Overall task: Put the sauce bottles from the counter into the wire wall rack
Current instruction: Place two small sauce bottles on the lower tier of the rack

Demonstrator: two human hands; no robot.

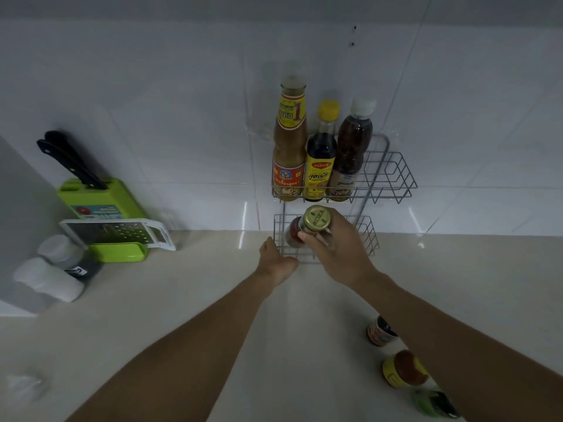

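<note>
Pale glossy counter [189, 303] fills the near field. Near right: three sauce jars on it, a green-lidded one [434, 403] blurred at the edge, a yellow-labelled one [403, 369], a dark-topped one [380, 330] partly behind the right forearm. Mid left: two white-capped containers [48, 278]. Behind them: green knife block [100, 208] with black-handled knives, white-framed grater [122, 234] lying against it. Far centre: left hand [275, 261], fingers curled on the front wire of the wire wall rack [393, 181], lower basket. Right hand [341, 248] grips a gold-capped red sauce bottle [307, 228] by the neck, at the left of the lower basket; cannot tell if seated. Upper basket: three tall bottles [320, 156] upright, side by side. Wall: white glossy tiles [182, 117]
</note>
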